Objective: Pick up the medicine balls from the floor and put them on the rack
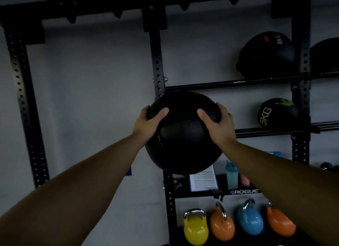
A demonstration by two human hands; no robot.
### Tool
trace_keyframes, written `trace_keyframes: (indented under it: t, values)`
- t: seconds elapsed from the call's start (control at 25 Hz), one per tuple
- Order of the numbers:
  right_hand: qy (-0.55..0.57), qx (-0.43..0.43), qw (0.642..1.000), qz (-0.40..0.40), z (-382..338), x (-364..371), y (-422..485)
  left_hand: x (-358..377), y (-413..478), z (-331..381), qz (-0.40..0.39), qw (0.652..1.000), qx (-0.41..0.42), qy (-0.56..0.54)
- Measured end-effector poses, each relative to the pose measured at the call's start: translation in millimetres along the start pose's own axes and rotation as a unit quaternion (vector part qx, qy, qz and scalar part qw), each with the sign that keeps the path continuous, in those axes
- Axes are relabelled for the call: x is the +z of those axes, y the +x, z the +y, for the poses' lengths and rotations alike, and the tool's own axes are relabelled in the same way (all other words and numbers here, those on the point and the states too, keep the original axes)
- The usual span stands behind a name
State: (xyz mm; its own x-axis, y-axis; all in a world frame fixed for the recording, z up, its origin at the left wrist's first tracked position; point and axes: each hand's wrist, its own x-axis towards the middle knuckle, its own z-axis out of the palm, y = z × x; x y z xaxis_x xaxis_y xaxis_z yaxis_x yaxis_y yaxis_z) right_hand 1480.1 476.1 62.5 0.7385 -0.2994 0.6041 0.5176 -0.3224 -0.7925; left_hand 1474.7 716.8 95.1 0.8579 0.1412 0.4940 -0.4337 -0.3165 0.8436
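From the head view, both arms reach forward, holding a black medicine ball (183,134) up in front of the black rack (158,66). The left hand (149,123) and the right hand (219,123) each have their grip spread and pressed against opposite sides of the ball, thumbs on its near face. On the rack's right-hand shelves sit an 8KG ball (266,55) above and a 5KG ball (277,112) below. Lower down stand a bottle (232,176) and a row of kettlebells (196,227).

Rack shelf (229,84) lies open left of the 8KG ball (266,55).
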Motion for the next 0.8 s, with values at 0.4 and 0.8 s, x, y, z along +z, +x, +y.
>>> trace_keyframes:
  t: [0.4, 0.8]
  values:
    - [-0.011, -0.090, 0.994, 0.058, 80.9, 30.7, 168.0, 88.2, 170.6, -37.2, -0.011, 0.998, 0.061, -0.016]
    - [0.087, -0.016, 0.995, 0.041, 248.4, 116.9, 349.1, 187.8, 380.9, -111.8, -0.030, 0.995, 0.065, 0.074]
